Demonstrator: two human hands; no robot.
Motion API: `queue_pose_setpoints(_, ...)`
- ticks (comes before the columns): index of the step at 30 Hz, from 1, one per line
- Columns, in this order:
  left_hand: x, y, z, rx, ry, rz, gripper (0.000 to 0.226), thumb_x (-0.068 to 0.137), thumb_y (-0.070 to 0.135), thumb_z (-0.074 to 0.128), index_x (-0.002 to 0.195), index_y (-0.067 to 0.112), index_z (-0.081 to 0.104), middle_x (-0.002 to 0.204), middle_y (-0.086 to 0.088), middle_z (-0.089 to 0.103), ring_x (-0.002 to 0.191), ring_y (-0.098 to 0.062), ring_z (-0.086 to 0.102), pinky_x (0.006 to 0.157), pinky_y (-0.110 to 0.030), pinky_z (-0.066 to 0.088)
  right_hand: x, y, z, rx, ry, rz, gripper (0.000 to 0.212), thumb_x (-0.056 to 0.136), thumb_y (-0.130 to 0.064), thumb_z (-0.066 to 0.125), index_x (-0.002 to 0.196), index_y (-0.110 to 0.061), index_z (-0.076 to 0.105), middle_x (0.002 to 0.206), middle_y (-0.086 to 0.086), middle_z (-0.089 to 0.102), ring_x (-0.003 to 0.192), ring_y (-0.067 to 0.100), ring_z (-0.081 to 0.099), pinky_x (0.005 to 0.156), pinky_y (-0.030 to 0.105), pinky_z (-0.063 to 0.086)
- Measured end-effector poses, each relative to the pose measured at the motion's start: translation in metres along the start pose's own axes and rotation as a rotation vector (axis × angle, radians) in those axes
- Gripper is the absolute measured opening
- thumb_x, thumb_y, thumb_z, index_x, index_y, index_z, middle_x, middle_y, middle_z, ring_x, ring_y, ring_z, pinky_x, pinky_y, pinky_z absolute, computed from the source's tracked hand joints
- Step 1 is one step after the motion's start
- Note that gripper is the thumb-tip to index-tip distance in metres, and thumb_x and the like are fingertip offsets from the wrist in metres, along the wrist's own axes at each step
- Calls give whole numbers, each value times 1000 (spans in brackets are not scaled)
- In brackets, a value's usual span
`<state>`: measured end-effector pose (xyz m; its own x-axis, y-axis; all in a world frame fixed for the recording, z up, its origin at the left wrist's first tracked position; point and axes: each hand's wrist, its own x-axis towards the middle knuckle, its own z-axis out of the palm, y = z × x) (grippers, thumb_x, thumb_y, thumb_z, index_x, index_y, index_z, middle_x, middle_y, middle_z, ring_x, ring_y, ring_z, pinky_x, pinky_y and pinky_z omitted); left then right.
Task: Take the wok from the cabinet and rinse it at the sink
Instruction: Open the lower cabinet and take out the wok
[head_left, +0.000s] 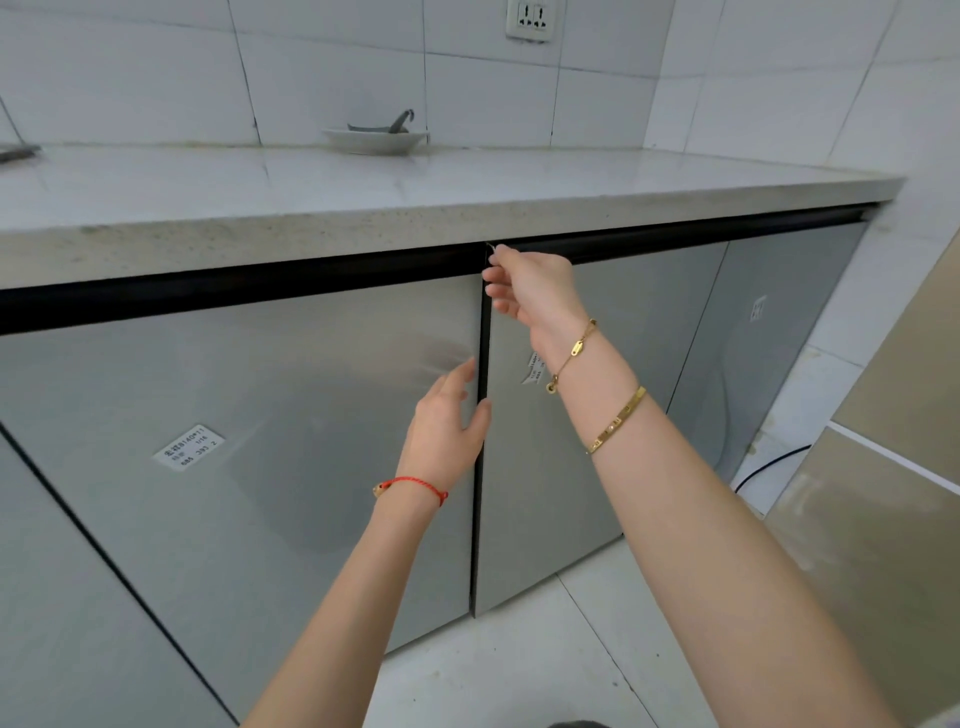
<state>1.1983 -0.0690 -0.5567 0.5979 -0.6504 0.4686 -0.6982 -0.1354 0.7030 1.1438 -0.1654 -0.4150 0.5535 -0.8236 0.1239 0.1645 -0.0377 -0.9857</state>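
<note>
Wok unseen, presumably behind grey brushed-metal cabinet doors (249, 415) at frame centre: right hand (530, 291), fingers curled, pinches the upper door corner beside the vertical seam, while left hand (447, 426), nearer below, spreads open against the seam edge.

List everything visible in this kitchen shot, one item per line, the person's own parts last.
cabinet doors: four, silver-grey, under the counter, all shut
countertop: one, pale stone, above the doors
plate: one, white, at the back of the counter by the wall, with a dark utensil in it
wall socket: one, white, on the tiled wall
cable: one, black, on the floor at right
left hand: one, red string bracelet, at the door seam
right hand: one, gold bracelets, fingers at a door's top corner
</note>
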Motion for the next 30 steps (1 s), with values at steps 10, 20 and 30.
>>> queue_pose_setpoints(10,2,0,10,-54,-17,-10,46,96,17,54,141,16,48,131,-2,60,121,-17,55,98,-31,47,-1,8,-3,115,60,-6,24,95,-18,61,72,-11,64,67,1,62,57,9,56,54,17,48)
queue_pose_setpoints(20,-12,7,14,-141,-94,112,28,95,14,58,122,16,52,110,3,60,102,-10,58,88,-17,43,-36,1,-28,52,171,-51,23,86,-24,72,68,-12,64,59,-3,57,49,6,49,49,15,45)
queue_pose_setpoints(30,-39,49,42,-324,-174,262,25,88,7,68,88,25,50,90,20,68,91,6,68,82,-8,48,-87,-16,-97,-387,281,-209,39,84,-35,63,56,-11,48,55,7,41,55,15,39,61,27,37)
